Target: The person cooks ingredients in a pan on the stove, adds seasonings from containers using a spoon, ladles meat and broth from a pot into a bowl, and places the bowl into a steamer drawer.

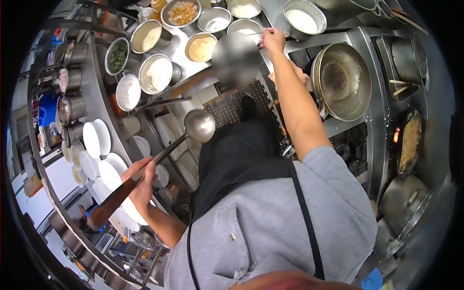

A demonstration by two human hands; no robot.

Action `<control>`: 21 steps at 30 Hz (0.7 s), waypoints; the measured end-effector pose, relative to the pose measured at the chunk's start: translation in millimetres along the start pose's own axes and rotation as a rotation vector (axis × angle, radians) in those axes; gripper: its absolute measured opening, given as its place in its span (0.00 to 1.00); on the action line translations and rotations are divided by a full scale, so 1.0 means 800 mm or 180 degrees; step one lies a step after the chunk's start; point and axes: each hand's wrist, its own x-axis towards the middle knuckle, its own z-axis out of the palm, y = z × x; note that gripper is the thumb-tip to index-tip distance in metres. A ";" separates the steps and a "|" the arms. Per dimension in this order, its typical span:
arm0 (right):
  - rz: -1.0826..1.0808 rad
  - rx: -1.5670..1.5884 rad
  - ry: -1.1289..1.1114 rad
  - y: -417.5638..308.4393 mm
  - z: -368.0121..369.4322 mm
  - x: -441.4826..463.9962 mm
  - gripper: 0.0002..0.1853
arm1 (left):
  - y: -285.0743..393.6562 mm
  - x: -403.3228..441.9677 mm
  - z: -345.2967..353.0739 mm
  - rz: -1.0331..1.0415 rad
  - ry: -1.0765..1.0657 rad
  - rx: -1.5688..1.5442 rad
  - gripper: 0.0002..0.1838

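Observation:
My left hand (140, 186) is closed around the long handle of a metal ladle (199, 126). The ladle's round bowl hangs over the floor in front of my apron. Stretched out far ahead, my right hand (272, 40) pinches a thin metal utensil (255, 33) by its handle; its other end reaches a metal bowl of white contents (244, 25), and its exact kind is unclear. Just below that hand, a blurred grey disc (236, 60) covers part of the counter edge; I cannot make out what it is. A wok (344, 81) stands on the stove right of my right forearm.
Several metal containers line the counter, among them green leaves (117, 55), a pale yellow ingredient (202, 49) and brown pieces (181, 13). White plates (96, 137) are stacked at left. A pinkish cloth (300, 76) lies beside the wok. A long dark pan (410, 142) sits far right, near a flame.

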 end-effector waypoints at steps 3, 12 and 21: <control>-0.0892 -0.0677 -0.0050 -0.028 -0.001 -0.016 0.11 | 0.013 0.020 -0.007 0.0378 0.0108 -0.0684 0.12; -0.1019 -0.1058 -0.1292 -0.035 -0.039 -0.046 0.12 | 0.000 0.112 0.030 0.0586 -0.0147 -0.1754 0.23; -0.2661 -0.2765 -0.0599 -0.052 -0.041 -0.045 0.08 | 0.012 0.118 0.059 0.0169 -0.0116 -0.1665 0.22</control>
